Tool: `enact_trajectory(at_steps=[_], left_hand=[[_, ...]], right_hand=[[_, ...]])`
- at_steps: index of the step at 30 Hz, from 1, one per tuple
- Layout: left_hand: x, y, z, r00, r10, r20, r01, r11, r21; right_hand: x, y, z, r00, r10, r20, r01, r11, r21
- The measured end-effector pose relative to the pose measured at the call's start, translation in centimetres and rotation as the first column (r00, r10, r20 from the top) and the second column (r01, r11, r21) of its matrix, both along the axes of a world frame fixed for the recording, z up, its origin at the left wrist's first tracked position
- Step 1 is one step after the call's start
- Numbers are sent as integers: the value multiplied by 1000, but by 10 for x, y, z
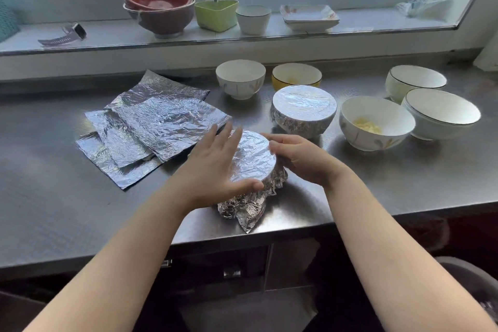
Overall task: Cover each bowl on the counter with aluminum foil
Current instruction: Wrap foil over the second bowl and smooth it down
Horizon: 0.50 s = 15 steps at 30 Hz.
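Two foil-covered bowls sit on the counter: one at centre (253, 162), one at its 1 o'clock (304, 108). Five uncovered bowls stand at 12 to 3 o'clock: a white one (240, 78), a yellow one (296, 75), one holding yellow food (376, 122), and two black-rimmed ones (442, 113) (415, 82). About four loose foil sheets (151, 127) overlap at 9 o'clock. Two hands are in view, left (213, 167) and right (301, 159).

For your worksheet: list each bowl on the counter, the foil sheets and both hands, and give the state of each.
Near bowl: foil-covered, skirt crumpled.
Second wrapped bowl: fully covered.
Flower-pattern bowl: uncovered, yellow food inside.
Yellow bowl: uncovered.
Back white bowl: uncovered.
Two right bowls: uncovered.
Foil sheets: loose, overlapping, flat.
Left hand: flat, pressing foil.
Right hand: fingers curled on rim.
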<state>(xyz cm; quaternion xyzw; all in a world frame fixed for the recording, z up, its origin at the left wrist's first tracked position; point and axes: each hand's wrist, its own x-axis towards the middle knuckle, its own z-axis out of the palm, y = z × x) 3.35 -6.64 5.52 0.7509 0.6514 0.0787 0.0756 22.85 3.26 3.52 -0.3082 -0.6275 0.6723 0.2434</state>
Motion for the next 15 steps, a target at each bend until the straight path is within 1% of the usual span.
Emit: enact_trajectory(at_steps=[4, 7, 9, 10, 11, 12, 13, 14, 15], left_hand=[[-2, 2, -6, 998, 30, 59, -30, 1000, -4], [0, 1, -6, 996, 50, 73, -49, 999, -18], [1, 1, -5, 996, 55, 68, -53, 998, -23], [2, 2, -4, 996, 57, 64, -56, 998, -22], [3, 2, -4, 996, 60, 60, -59, 998, -20], [3, 2, -4, 997, 63, 54, -62, 998, -22], [3, 3, -4, 997, 67, 47, -65, 998, -27], [3, 3, -4, 997, 70, 41, -68, 997, -33], [3, 3, -5, 997, 71, 39, -70, 997, -37]], right_hand=[[-1, -4, -3, 997, -19, -76, 12, 996, -90], [-2, -9, -2, 989, -29, -148, 2, 984, -177], [-3, -11, -2, 985, -23, -170, -11, 981, -194], [-4, -11, -2, 987, -35, -158, 5, 983, -186], [-4, -10, -1, 989, -76, -130, 53, 983, -174], [-4, -8, 0, 983, -162, -83, 150, 979, -139], [-3, -4, 1, 957, -289, -27, 286, 955, -75], [-1, 0, 3, 907, -421, 13, 421, 907, 7], [1, 3, 7, 859, -511, 33, 507, 858, 85]])
